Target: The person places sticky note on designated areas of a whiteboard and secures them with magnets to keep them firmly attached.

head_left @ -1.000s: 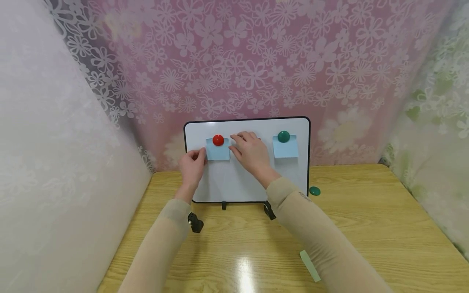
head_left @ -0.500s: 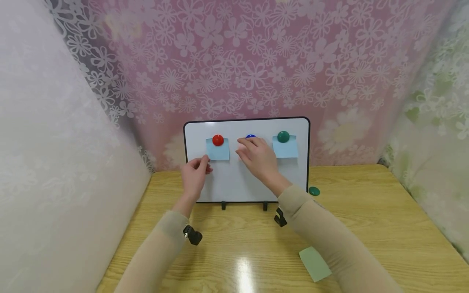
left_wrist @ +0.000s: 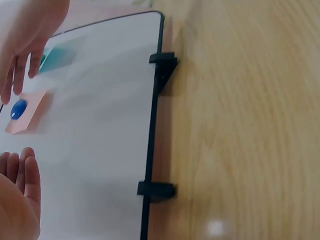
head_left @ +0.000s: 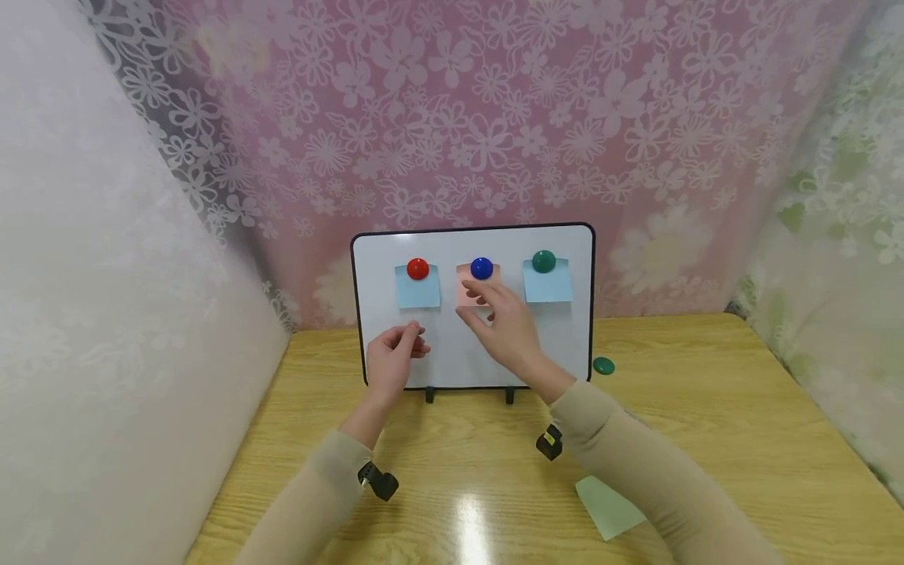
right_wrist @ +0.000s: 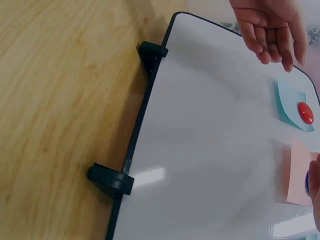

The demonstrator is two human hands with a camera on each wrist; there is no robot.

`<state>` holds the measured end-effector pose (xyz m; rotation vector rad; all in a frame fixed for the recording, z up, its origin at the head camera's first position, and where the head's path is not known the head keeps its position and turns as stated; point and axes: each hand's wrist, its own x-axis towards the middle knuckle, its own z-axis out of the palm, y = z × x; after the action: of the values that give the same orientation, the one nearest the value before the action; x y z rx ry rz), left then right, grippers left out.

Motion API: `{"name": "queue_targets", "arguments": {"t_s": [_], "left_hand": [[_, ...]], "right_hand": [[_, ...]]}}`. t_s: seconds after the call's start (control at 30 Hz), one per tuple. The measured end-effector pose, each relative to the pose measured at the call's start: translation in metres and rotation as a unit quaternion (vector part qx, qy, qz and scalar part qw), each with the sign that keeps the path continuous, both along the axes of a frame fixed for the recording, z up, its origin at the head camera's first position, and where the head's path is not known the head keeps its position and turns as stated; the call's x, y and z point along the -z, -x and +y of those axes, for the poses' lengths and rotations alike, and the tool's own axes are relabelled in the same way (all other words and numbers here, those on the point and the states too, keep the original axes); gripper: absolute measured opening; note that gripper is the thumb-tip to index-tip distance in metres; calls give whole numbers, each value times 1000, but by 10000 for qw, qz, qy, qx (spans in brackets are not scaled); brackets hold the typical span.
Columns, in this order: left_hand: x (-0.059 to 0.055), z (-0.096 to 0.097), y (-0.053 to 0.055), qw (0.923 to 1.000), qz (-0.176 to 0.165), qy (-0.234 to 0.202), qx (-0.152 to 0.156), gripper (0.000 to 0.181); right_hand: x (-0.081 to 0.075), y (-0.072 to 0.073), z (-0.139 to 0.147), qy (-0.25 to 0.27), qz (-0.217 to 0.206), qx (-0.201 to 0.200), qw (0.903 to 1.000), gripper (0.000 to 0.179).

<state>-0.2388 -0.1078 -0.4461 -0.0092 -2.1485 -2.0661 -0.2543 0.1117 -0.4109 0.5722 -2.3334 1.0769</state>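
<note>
My left hand (head_left: 391, 361) hovers in front of the lower left of a whiteboard (head_left: 466, 357), below a blue sticky note (head_left: 418, 293) pinned by a red round magnet (head_left: 417, 269). Nothing is in its loosely bent fingers. In the middle, my right hand (head_left: 510, 326) is just in front of a pink sticky note (head_left: 468, 275), partly covering it, with thumb and fingers apart and holding nothing. A blue round magnet (head_left: 482, 268) pins that note's top, also plain in the left wrist view. To the right, a green magnet (head_left: 544, 261) pins another blue note (head_left: 548, 286).
The board stands on black feet (head_left: 429, 395) on a wooden table (head_left: 452, 463). A loose green magnet (head_left: 603, 366) lies right of the board. Near my right forearm is a pale green sticky note (head_left: 606, 508), partly hidden by the sleeve. A patterned curtain (head_left: 452, 118) hangs behind.
Both hands have come away from the notes: the left moved down and slightly right, the right moved right and down. The blue magnet and pink note have come into sight from behind the right hand.
</note>
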Motion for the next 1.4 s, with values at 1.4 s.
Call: {"name": "queue_targets", "arguments": {"t_s": [1.4], "left_hand": [[58, 87, -64, 9353, -1229, 444, 3289, 36]], "right_hand": [[51, -54, 105, -223, -1273, -1736, 9763, 21]]}}
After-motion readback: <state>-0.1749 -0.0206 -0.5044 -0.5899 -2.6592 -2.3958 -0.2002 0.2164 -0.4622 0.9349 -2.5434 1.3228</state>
